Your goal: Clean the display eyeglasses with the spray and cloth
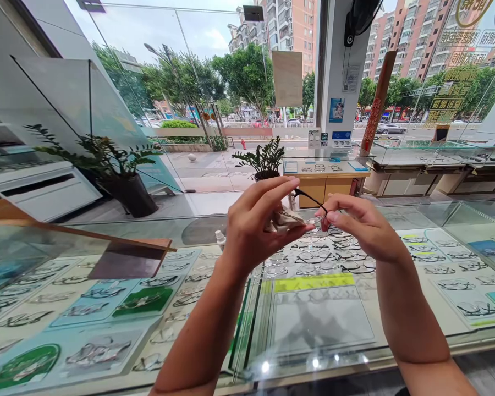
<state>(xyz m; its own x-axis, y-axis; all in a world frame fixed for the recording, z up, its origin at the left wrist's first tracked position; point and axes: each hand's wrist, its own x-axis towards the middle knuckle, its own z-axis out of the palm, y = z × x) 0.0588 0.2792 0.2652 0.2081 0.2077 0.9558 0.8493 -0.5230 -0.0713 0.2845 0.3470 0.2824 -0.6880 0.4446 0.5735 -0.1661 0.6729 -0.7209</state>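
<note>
Eyeglasses [313, 213] sit above the glass display surface [322, 324], frame pinched in the fingers of the right hand [361, 226], while the left hand [253, 228] fingers clench what seems a crumpled cloth [281, 221] against the lens.

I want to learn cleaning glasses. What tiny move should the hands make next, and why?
Probably rub the cloth gently across the lens. The left hand pinches the cloth right against the glasses, which the right hand holds by the frame above the glass counter, so a small wipe seems due.
</note>
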